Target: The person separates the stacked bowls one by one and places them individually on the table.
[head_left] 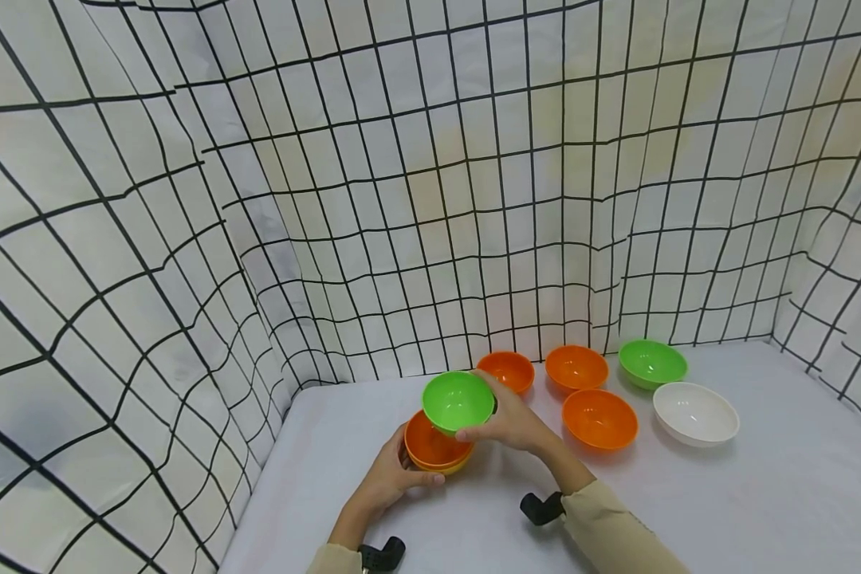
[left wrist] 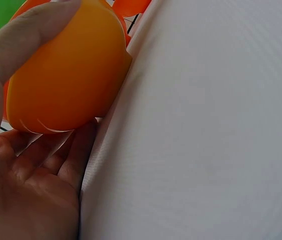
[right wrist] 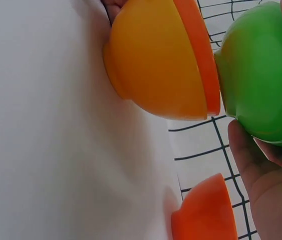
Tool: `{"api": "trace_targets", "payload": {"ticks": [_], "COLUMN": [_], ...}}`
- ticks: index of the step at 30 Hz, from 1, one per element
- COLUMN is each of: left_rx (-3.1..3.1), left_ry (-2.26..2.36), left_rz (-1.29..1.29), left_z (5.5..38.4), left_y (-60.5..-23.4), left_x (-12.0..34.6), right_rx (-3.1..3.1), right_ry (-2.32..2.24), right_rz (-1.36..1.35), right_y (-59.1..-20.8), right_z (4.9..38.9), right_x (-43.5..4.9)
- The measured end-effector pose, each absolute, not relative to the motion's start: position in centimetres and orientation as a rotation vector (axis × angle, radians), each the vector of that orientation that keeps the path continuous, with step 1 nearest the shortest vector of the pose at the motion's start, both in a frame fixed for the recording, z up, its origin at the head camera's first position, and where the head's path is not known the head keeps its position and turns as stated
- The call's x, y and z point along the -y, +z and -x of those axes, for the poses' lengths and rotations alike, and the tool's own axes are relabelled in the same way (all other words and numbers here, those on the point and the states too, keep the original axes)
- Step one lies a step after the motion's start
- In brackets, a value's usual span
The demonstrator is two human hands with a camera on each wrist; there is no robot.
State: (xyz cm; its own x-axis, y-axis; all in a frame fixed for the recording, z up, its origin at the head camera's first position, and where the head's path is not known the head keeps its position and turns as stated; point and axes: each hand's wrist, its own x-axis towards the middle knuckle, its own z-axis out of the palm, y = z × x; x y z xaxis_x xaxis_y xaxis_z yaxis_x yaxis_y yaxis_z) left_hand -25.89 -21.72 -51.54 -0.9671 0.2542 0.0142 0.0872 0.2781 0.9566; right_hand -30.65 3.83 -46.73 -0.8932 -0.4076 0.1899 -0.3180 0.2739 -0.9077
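My right hand [head_left: 511,418] holds a green bowl [head_left: 459,402] by its side, thumb in front and fingers behind. That bowl is just over a stack of two bowls, overlapping its rim in the head view. The upper bowl of the stack is an orange bowl [head_left: 430,445], nested in a yellow-orange bowl [right wrist: 156,60] whose foot is on the white cloth. Around the left side of the stack curls my left hand [head_left: 387,478], its thumb along the near side of the yellow-orange bowl [left wrist: 70,75] and its fingers on the far side.
Behind my right hand stand orange bowls [head_left: 576,368], one partly hidden by it. Further right are another green bowl [head_left: 653,364] and a white bowl [head_left: 696,414]. The white-covered table [head_left: 775,494] meets a white wall with black grid lines [head_left: 516,199].
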Motion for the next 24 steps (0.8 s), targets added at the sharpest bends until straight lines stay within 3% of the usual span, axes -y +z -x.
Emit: {"api": "trace_targets", "payload": {"ticks": [24], "left_rx": [-2.357], "left_ry": [1.814], "left_rz": [-0.311], "left_z": [26.0], "left_y": [-52.0], "left_x": [21.8], "right_rx": [-2.488], "right_ry": [-1.647], "right_rz": [0.697], "right_y": [-45.4], "right_z": [30.7], "right_x": [-6.1]}}
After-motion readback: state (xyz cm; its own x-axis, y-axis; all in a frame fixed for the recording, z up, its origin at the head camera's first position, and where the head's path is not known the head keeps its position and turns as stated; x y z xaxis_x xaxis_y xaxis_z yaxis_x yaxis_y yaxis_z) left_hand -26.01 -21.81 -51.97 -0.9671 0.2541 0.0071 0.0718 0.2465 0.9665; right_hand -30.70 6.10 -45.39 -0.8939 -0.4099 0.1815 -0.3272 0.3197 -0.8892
